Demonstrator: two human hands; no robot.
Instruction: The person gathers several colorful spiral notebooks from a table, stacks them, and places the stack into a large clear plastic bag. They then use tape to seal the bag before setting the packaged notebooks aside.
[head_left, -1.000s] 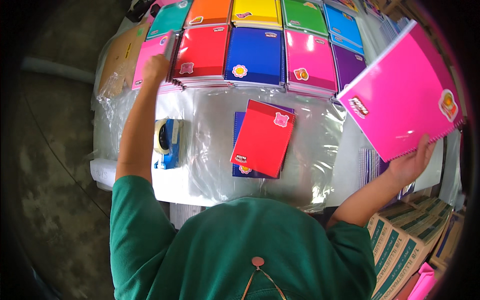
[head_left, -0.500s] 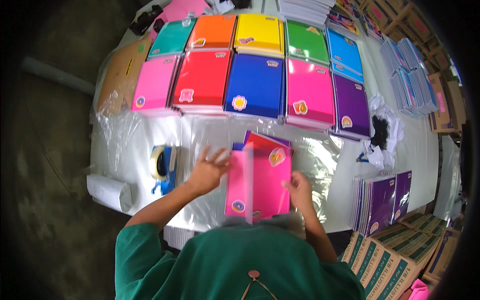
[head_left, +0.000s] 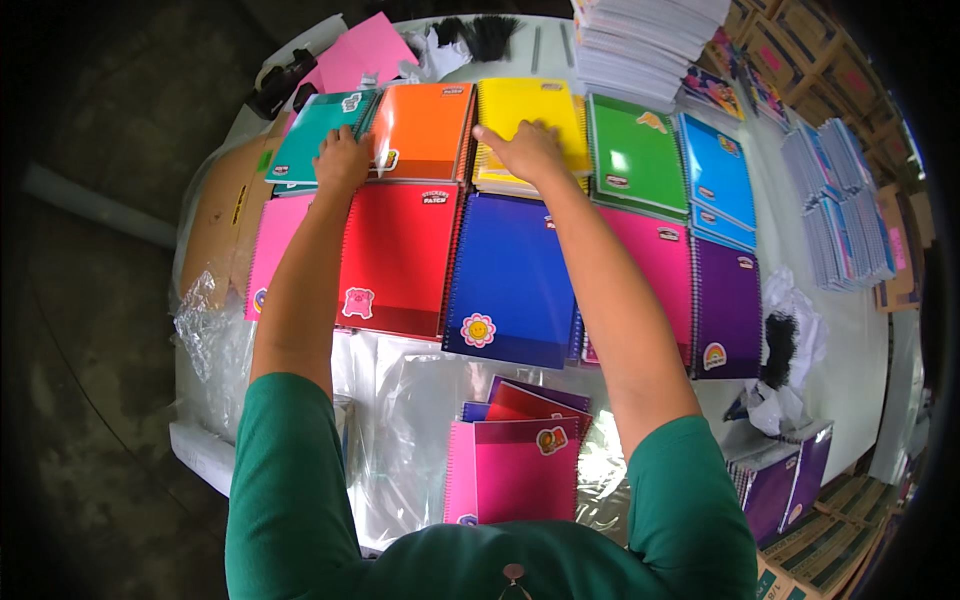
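Left hand (head_left: 343, 160), grip unclear, and loosely spread right hand (head_left: 533, 152) reach a glossy teal spiral notebook (head_left: 308, 145), eleven o'clock, and glossy yellow one (head_left: 528, 104), twelve, whose close-packed coils (head_left: 479, 108) could snag.

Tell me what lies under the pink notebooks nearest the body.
Parts of a red notebook, a purple notebook and a blue notebook show past the far edge of the pink notebooks; the rest underneath is covered.
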